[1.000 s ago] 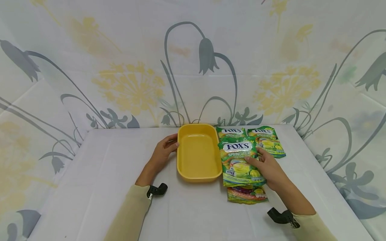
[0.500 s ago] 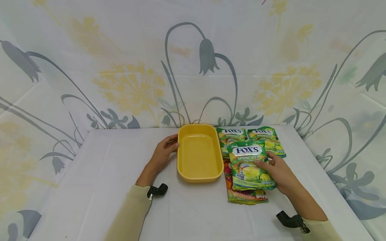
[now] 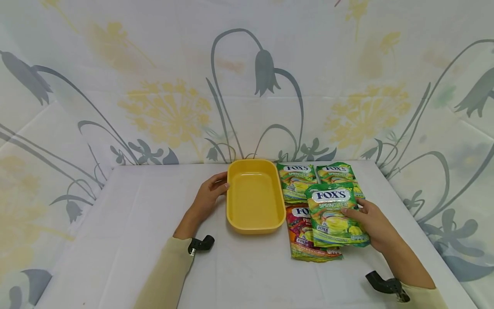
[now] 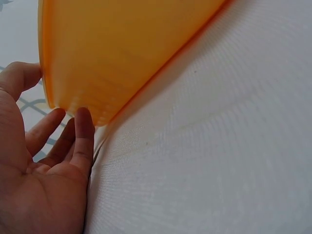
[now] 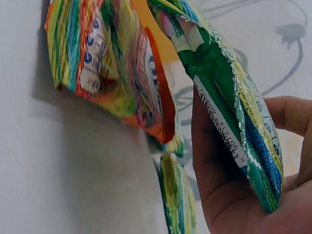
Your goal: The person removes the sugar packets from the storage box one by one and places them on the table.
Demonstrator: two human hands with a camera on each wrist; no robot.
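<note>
My right hand [image 3: 372,223] holds a green FOX'S Spring Tea candy bag [image 3: 333,219] by its right edge, thumb on the front. In the right wrist view the fingers are behind the green bag [image 5: 229,102], its barcode side showing. The held bag overlaps a red FOX'S candy bag [image 3: 299,231] lying under it. My left hand [image 3: 208,195] touches the left side of a yellow plastic tray [image 3: 255,231]. In the left wrist view, its thumb meets the rim and its loosely extended fingers [image 4: 84,131] are against the tray's outer wall [image 4: 112,53].
Behind the held bag lie two more green candy bags, one beside the tray [image 3: 295,182] and another farther right [image 3: 335,168]. A white cloth [image 3: 154,206] covers the table, and a flower-patterned cloth [image 3: 166,77] stands behind it.
My right hand has carried the green candy bag to the right and slightly nearer, away from the tray. More of the red bag and the green bag behind shows. My left hand stays still.
</note>
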